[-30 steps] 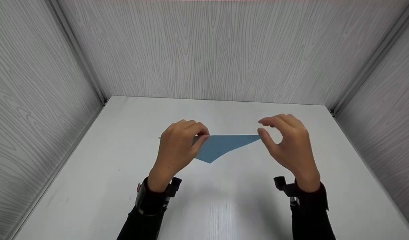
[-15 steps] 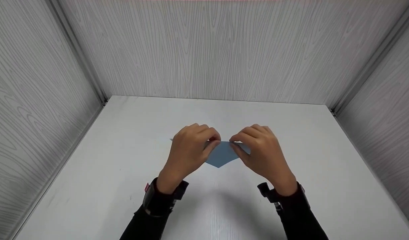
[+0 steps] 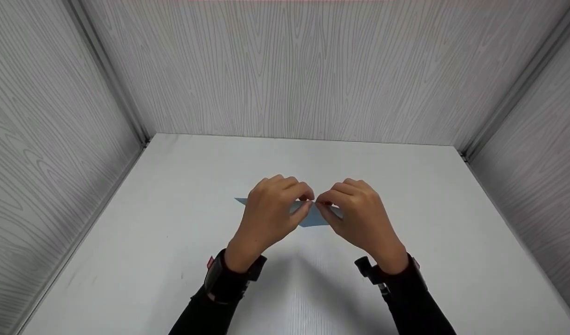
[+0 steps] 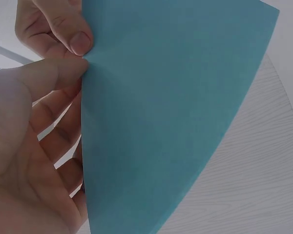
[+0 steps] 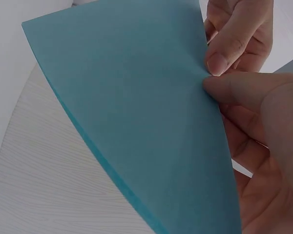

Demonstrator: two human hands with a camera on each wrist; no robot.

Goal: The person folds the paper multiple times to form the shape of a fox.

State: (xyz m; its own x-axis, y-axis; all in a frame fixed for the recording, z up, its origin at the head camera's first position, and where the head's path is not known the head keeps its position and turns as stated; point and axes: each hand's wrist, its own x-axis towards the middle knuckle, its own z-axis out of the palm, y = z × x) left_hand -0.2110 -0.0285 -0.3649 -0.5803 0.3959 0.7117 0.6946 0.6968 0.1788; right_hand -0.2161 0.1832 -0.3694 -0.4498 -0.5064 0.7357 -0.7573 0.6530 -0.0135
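Blue paper point(image 3: 314, 218) hangs, as I judge from my feed, above the white table point(image 3: 127, 256), toward six o'clock of the head view's centre, with the left hand point(image 3: 272, 209) on its nine o'clock half and the right hand point(image 3: 359, 215) on its three o'clock half. I see each thumb and fingertip closed in a pinch on the upper edge, side by side, probably to keep that edge under control. Its long axis runs roughly nine to three o'clock, one narrow tip pointing to nine, the opposite end hidden.
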